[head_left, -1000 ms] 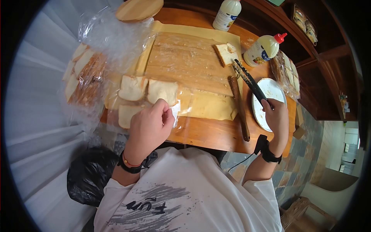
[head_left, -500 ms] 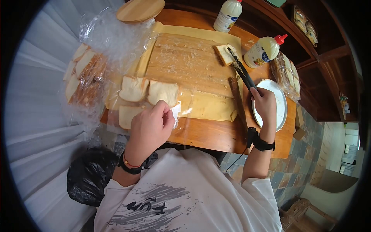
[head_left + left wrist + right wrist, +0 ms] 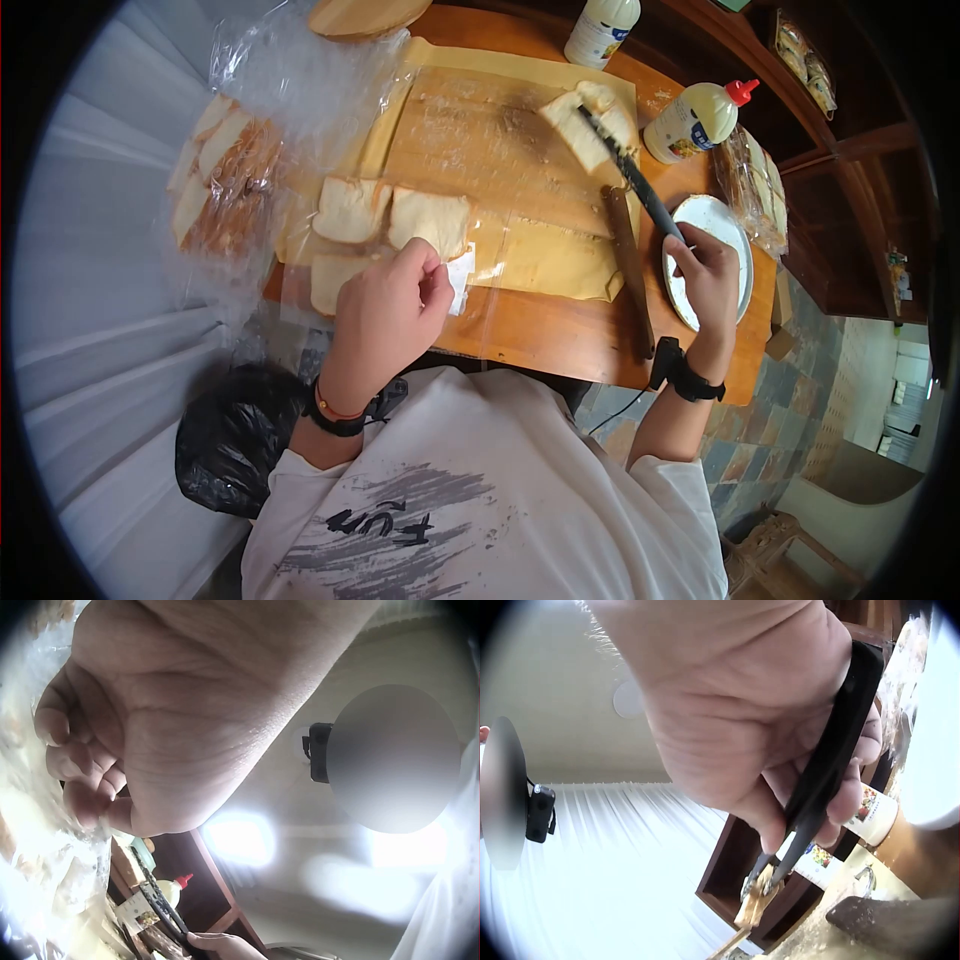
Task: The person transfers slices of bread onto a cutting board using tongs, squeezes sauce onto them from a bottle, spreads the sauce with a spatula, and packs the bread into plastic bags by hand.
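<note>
My right hand grips black tongs over the right side of the table. At their tips is a slice of bread, above the right edge of the cutting board; the right wrist view shows its crust between the tong ends. My left hand pinches clear plastic bag film between thumb and fingers, close to the front edge of the table. Beside it, several bread slices lie under the clear film at the board's lower left.
A wooden-handled knife lies along the board's right side, near a white plate. Two bottles, one red-capped bottle among them, stand behind. Bagged bread sits at left and right. A round wooden board is at the back.
The tongs reached the bread slice on the board's right edge, closed on it and raised it slightly toward me. My left hand has stayed in place.
</note>
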